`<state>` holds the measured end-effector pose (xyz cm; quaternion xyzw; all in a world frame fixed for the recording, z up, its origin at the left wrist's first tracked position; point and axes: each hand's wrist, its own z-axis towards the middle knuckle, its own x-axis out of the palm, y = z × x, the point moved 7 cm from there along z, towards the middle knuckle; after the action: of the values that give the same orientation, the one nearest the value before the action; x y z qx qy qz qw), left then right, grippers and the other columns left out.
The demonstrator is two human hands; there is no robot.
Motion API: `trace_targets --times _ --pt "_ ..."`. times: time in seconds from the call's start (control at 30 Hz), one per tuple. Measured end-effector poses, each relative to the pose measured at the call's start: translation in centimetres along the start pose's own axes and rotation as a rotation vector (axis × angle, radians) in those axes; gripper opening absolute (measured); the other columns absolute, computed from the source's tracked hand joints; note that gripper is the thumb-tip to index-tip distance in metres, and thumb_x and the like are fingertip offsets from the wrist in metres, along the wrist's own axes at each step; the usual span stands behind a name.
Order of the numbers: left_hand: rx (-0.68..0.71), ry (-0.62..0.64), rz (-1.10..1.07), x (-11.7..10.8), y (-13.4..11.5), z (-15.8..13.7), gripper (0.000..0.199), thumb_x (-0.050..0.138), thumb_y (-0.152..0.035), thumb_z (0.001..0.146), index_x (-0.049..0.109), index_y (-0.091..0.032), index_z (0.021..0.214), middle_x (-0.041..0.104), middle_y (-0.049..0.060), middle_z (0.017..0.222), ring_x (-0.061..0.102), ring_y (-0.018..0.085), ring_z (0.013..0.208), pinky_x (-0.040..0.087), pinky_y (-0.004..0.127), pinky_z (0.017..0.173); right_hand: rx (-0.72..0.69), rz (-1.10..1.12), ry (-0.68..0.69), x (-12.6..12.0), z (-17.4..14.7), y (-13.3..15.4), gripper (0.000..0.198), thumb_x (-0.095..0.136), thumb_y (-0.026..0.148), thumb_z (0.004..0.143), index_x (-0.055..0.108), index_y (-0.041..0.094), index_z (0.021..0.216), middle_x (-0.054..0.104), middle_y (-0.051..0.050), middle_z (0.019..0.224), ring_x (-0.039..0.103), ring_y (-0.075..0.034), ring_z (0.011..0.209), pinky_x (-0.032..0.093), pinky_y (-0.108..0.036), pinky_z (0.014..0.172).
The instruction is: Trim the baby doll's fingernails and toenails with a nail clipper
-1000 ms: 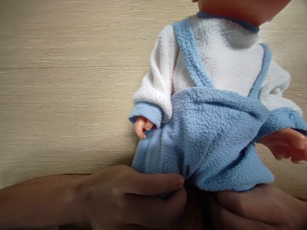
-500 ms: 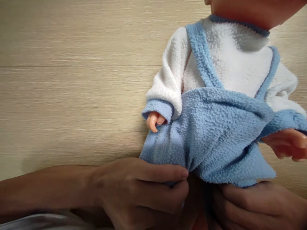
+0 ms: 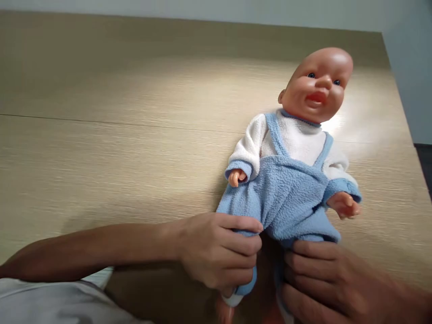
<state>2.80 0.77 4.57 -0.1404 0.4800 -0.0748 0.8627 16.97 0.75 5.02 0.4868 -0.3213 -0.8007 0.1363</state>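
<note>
A baby doll (image 3: 297,153) lies face up on the wooden tabletop, its head away from me and its legs by the near edge. It wears a white fleece top (image 3: 300,139) and blue fleece overalls (image 3: 286,193). My left hand (image 3: 222,249) is closed round the trouser leg on the left, with a doll foot (image 3: 225,310) showing below the cuff. Closed over the other trouser leg is my right hand (image 3: 324,279), which hides most of that leg. Both doll arms rest at its sides.
The wooden tabletop (image 3: 118,166) spreads left and behind the doll, with a seam across it. Its right edge slopes down past the doll. A pale wall (image 3: 202,9) stands behind. A light grey garment (image 3: 50,301) shows at bottom left.
The view has pulled back and tilted up, so the doll's whole head and the table's far edge now show. Both hands are still on the trouser legs, and more of the left leg and foot shows.
</note>
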Motion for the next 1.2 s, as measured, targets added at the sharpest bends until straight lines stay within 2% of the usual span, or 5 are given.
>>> trace_targets --times 0.13,0.43,0.8,1.0,1.2 --pt "-0.011 -0.089 0.036 0.3 -0.4 0.4 0.040 0.033 -0.026 0.099 0.058 -0.017 0.069 0.060 0.002 0.071 0.059 0.017 0.084 0.050 0.034 0.101 -0.194 -0.170 0.024 0.5 1.1 1.4 0.043 0.029 0.027 0.103 0.063 0.016 0.079 0.051 -0.002 0.057 0.041 -0.016 0.056 0.035 -0.035 0.057" --pt "0.071 -0.260 0.185 0.6 -1.1 0.4 0.012 0.046 -0.020 0.079 0.055 -0.017 0.073 0.059 0.003 0.069 0.059 0.019 0.086 0.052 0.038 0.096 -0.209 -0.193 -0.180 0.5 1.0 1.4 0.023 0.043 0.032 0.099 0.060 0.017 0.094 0.062 -0.001 0.066 0.053 -0.014 0.063 0.040 -0.033 0.070" --pt "0.065 -0.226 0.347 1.3 -2.9 -0.2 0.015 0.054 -0.026 0.089 0.062 -0.017 0.098 0.072 0.006 0.104 0.062 0.024 0.112 0.048 0.047 0.109 0.275 0.255 -0.648 -0.8 -1.2 -0.5 0.033 0.045 0.043 0.102 0.063 0.016 0.096 0.064 0.001 0.062 0.063 -0.010 0.054 0.048 -0.020 0.052" --pt "0.002 -0.246 0.369 1.7 -2.4 -1.0 0.024 0.053 -0.031 0.089 0.063 -0.017 0.107 0.069 0.009 0.118 0.058 0.026 0.122 0.047 0.049 0.108 0.044 -0.193 -0.724 -0.1 -2.0 1.9 0.022 0.047 0.030 0.100 0.064 0.017 0.096 0.069 -0.005 0.076 0.065 -0.016 0.076 0.053 -0.031 0.073" --pt "0.024 -0.260 0.380 1.7 -2.4 -0.7 0.022 0.054 -0.031 0.088 0.062 -0.016 0.102 0.070 0.008 0.108 0.059 0.027 0.117 0.046 0.050 0.108 -0.004 -0.255 -0.685 0.0 -1.9 2.0 0.021 0.046 0.028 0.100 0.064 0.018 0.098 0.069 -0.006 0.080 0.064 -0.017 0.081 0.054 -0.033 0.075"
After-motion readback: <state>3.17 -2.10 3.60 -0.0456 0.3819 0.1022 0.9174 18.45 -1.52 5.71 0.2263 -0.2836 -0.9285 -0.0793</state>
